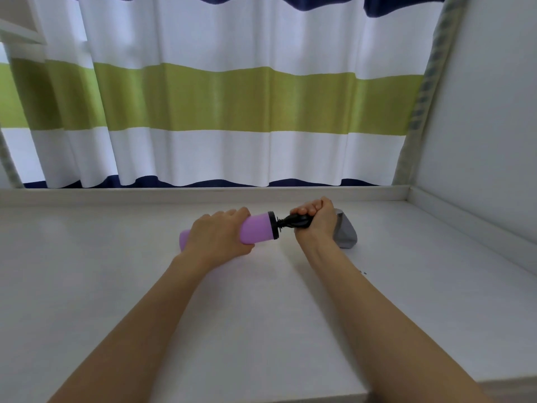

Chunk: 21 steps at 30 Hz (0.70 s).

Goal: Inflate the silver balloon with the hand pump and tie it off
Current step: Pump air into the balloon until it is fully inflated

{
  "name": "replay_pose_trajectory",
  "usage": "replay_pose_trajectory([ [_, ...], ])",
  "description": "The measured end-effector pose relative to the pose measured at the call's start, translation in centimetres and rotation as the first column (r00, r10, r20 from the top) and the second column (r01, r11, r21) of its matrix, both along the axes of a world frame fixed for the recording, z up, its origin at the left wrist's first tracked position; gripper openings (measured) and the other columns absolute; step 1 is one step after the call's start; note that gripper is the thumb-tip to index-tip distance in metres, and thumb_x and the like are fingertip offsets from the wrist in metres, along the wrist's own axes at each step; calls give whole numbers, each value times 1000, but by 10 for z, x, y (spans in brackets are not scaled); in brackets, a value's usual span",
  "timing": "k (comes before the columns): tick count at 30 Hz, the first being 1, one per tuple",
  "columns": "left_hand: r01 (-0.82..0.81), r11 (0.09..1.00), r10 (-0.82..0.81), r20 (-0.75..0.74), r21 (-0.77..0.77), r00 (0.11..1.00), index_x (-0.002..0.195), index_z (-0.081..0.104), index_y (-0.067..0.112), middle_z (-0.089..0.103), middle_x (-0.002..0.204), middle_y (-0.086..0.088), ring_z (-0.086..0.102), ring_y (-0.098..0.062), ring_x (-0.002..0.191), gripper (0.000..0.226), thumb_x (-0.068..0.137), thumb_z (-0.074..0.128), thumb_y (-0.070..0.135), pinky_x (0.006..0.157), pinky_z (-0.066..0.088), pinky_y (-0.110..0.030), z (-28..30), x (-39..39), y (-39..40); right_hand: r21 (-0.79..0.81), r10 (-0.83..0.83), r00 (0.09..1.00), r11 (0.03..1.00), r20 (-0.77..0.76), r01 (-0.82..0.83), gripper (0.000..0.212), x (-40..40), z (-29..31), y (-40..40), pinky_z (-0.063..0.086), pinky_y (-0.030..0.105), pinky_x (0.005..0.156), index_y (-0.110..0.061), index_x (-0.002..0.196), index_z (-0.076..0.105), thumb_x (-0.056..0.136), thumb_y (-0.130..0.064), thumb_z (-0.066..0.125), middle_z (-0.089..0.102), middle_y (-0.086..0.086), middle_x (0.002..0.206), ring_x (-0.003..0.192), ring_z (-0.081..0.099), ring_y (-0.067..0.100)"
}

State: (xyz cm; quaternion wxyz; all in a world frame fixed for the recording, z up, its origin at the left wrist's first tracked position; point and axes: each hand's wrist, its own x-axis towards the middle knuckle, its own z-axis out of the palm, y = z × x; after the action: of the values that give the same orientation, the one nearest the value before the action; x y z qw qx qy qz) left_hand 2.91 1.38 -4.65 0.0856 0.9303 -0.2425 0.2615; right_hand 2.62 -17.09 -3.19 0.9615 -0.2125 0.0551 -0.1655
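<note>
Small crumpled silver balloon point(345, 232)

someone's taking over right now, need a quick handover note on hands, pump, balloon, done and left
Left hand grips the purple hand pump barrel, held level just above the white table.
Right hand is curled round the pump's black nozzle end; the balloon neck is hidden in the fist.
Silver balloon lies behind the right hand on the table, only slightly filled and creased.
Done: pump and balloon brought together.
Left: most of the pumping, then pull off and tie.
</note>
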Motion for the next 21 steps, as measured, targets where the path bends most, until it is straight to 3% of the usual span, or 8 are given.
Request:
replay_pose_trajectory([
  [7, -40, 999, 38, -48, -33, 998, 99, 47, 37, 62, 86, 14, 56, -18, 71, 38, 67, 63, 49, 60, 37, -29, 7, 0, 28, -24, -60, 997, 998, 48, 62, 36, -5, 11, -2, 36, 23, 51, -18, 52, 26, 87, -9, 32, 30, -5, 36, 30, 32, 12],
  [13, -115, 992, 114, -25, -59, 993, 98, 52, 37, 62, 84, 11, 57, -21, 72, 37, 64, 66, 45, 61, 42, -30, 7, 7, 62, 59, -120, 987, 992, 103, 114, 44, -12, 16, -28, 34, 18, 45, -18, 47, 28, 90, -11, 34, 29, -6, 36, 30, 30, 11],
  [21, -140, 987, 138, -35, -84, 990, 92, 51, 34, 61, 77, 10, 56, -21, 68, 34, 63, 68, 43, 57, 38, -28, 5, 11, 71, 77, -138, 984, 989, 115, 129, 39, -12, 17, -33, 33, 20, 47, -19, 52, 26, 90, -13, 34, 27, -7, 36, 30, 29, 12],
])
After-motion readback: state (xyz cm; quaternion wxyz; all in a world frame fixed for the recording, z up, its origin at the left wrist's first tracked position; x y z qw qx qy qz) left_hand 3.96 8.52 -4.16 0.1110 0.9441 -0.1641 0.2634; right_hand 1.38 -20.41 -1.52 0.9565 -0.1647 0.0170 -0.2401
